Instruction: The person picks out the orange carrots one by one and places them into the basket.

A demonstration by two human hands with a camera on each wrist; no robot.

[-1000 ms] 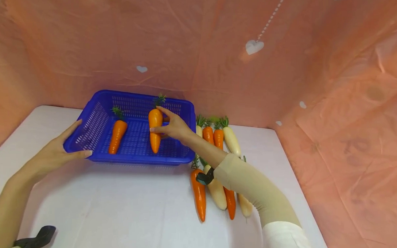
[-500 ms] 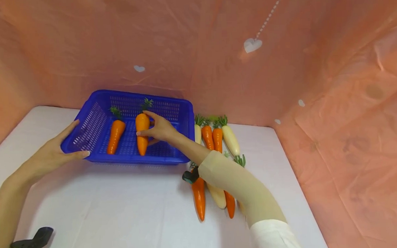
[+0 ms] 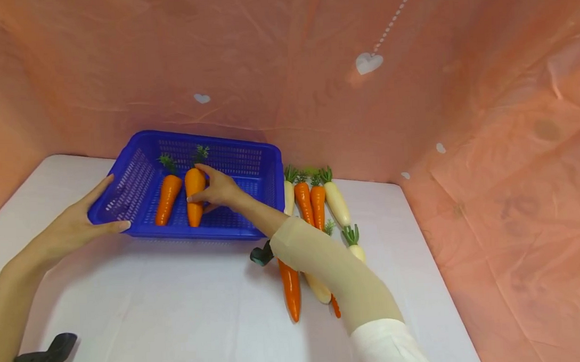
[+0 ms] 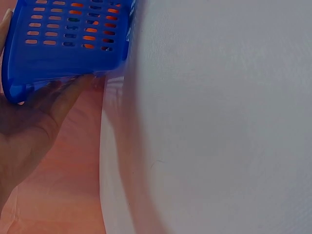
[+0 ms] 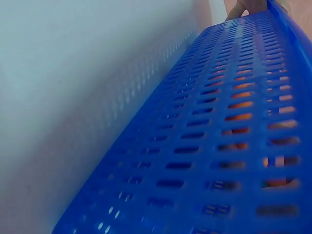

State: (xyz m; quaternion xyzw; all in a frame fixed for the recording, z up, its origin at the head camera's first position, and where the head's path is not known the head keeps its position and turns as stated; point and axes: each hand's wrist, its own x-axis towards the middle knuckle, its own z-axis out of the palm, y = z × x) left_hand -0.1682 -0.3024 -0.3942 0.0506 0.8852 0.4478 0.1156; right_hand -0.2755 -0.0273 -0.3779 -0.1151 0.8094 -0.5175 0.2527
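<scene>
A blue slotted plastic basket point(image 3: 244, 231) stands toward the back left in the head view. My left hand point(image 3: 76, 226) grips its left end, thumb along the front corner and fingers at the left side; the left wrist view shows the same hand point(image 4: 29, 131) around the basket's end point(image 4: 63, 63). Inside the basket, my right hand point(image 3: 221, 190) holds an orange carrot point(image 3: 194, 184) with a green top, thumb and fingers on its sides. Left of it lies another carrot point(image 3: 168, 200) on the basket floor. In the right wrist view, the basket wall point(image 5: 195, 146) hides most of the right hand's work.
Right of the basket, several carrots and white radishes lie in two rows on the white table point(image 3: 179, 302), among them a carrot point(image 3: 290, 293) and a radish point(image 3: 337, 203). My right forearm point(image 3: 341, 270) covers part of the front row. Orange cloth walls point(image 3: 315, 68) rise behind and beside the table.
My right hand has moved left and slightly down inside the basket with its carrot, bringing it close beside the other one. My left hand keeps its grip on the basket.
</scene>
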